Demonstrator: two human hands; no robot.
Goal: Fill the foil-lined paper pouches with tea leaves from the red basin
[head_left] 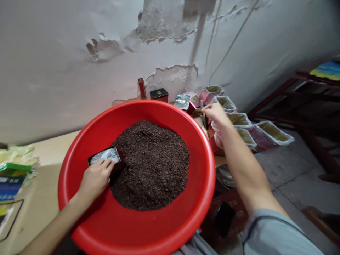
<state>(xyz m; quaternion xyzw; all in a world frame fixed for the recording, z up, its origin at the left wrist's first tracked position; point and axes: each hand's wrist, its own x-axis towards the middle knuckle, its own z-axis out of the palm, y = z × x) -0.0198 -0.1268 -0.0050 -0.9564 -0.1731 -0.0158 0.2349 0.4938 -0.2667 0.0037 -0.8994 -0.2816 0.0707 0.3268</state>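
Left hand (pixel 96 177) inside red basin (pixel 111 226), fingers clamped on a foil-lined scoop tin (pixel 105 156) whose front edge touches the left side of the dark loose-leaf pile (pixel 151 164). Basin sits on the bench (pixel 42 202). Right hand (pixel 216 112) extended past the basin's far right rim, fingers closed around a thin dark stick-like item (pixel 202 105), next to a row of open foil-lined bags (pixel 240 120) holding pale material.
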